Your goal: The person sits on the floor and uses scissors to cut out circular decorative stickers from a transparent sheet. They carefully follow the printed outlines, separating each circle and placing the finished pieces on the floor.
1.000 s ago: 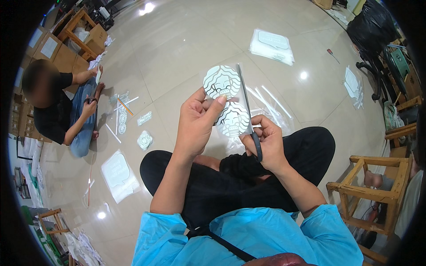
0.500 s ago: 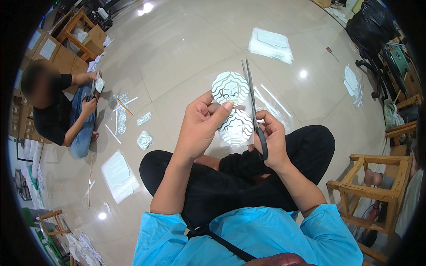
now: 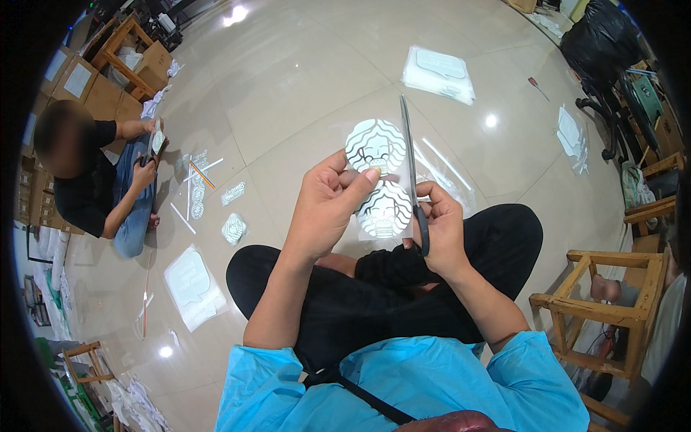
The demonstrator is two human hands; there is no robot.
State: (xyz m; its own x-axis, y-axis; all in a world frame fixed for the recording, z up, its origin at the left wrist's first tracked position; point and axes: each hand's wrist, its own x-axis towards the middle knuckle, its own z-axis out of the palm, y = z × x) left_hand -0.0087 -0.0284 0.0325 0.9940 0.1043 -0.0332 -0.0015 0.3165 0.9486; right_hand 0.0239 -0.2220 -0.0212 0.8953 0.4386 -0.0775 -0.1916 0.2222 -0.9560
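Observation:
Between the thumb and fingers of my left hand (image 3: 327, 200) is a clear sheet of stickers (image 3: 385, 216) with two round white face designs, one above the other. The thumb presses where the two circles meet. My right hand (image 3: 440, 229) is wrapped round the black handles of a pair of scissors (image 3: 407, 155). Their long blades point away from me, along the right edge of the sheet, and look nearly closed. Part of the handle is hidden by my fingers.
Stacks of clear sheets with white speech-bubble shapes lie on the tiled floor, one ahead (image 3: 437, 74) and one at left (image 3: 193, 286). Cut strips (image 3: 440, 169) lie beyond my right hand. A co-worker (image 3: 86, 173) sits at left, holding scissors. A wooden stool (image 3: 604, 309) stands at right.
The scissor blades have come together from slightly apart. The sticker sheet has shifted very slightly within my left hand's grip.

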